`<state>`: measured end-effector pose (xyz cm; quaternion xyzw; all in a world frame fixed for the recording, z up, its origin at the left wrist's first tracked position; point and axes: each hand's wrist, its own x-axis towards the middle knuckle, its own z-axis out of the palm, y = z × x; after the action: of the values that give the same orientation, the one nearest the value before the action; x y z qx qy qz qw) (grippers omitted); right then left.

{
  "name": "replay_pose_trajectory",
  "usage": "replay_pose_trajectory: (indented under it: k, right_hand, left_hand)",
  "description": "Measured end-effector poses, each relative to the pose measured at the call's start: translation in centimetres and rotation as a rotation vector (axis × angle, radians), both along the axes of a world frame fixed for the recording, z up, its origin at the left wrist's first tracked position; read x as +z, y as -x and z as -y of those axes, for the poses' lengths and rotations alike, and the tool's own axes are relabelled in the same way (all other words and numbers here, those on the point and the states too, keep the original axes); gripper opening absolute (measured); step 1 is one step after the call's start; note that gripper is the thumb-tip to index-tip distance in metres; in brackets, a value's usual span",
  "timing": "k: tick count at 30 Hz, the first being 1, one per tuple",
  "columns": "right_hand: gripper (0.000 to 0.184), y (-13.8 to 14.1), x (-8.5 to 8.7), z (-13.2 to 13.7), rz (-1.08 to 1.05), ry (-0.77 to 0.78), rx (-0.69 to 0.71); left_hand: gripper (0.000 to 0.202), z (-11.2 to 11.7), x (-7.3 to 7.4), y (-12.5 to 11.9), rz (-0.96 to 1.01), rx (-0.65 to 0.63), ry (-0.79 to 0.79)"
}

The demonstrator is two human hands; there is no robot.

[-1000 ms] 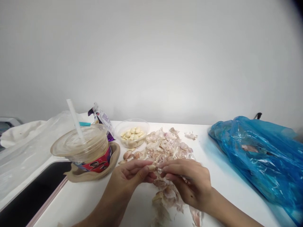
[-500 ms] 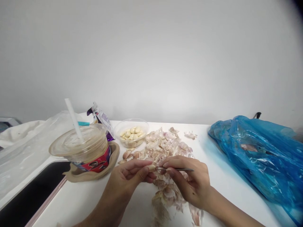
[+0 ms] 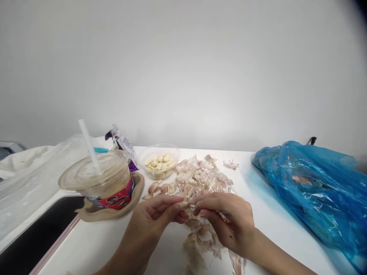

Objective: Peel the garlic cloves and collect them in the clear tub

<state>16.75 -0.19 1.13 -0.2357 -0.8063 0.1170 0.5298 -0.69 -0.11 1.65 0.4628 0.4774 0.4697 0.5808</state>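
My left hand [image 3: 159, 215] is closed on a garlic clove [image 3: 183, 205], pinched between thumb and fingers at the table's front centre. My right hand [image 3: 229, 221] is closed round a thin metal tool [image 3: 197, 207] whose tip meets the clove. Both hands hover over a heap of pinkish garlic skins [image 3: 200, 179]. Behind them stands a clear bowl [image 3: 146, 156] of several peeled cloves [image 3: 160, 162], with a few unpeeled cloves [image 3: 156, 187] lying in front of it.
A lidded drink cup [image 3: 100, 179] with a white straw sits in a brown holder at the left, a purple packet [image 3: 122, 143] behind it. A clear plastic bag [image 3: 34, 172] and a black tablet [image 3: 34, 236] lie left. A blue plastic bag [image 3: 312, 187] fills the right.
My right hand turned over the tool, so its shaft, visible half a second ago, is now mostly hidden under the fingers. The left hand kept holding the clove.
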Motion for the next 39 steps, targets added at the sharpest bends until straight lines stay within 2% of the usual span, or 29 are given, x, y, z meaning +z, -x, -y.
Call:
replay_pose_trajectory:
  k: [13,24,27,39]
  right_hand:
    - [0.021,0.39,-0.09,0.01,0.046,-0.113,-0.016]
    - [0.013,0.24,0.12,0.35,0.22,-0.299,-0.071]
    - [0.013,0.31,0.18,0.35,0.242,-0.285,-0.065]
    - [0.02,0.35,0.18,0.06,0.055,-0.152,-0.039]
  left_hand:
    - [0.007,0.06,-0.63,0.29,0.052,-0.015,0.015]
    - [0.008,0.04,0.03,-0.05,0.011,-0.003,0.017]
    - [0.008,0.09,0.12,0.0,0.008,0.007,0.014]
    - [0.008,0.14,-0.03,0.28,0.001,-0.015,-0.04]
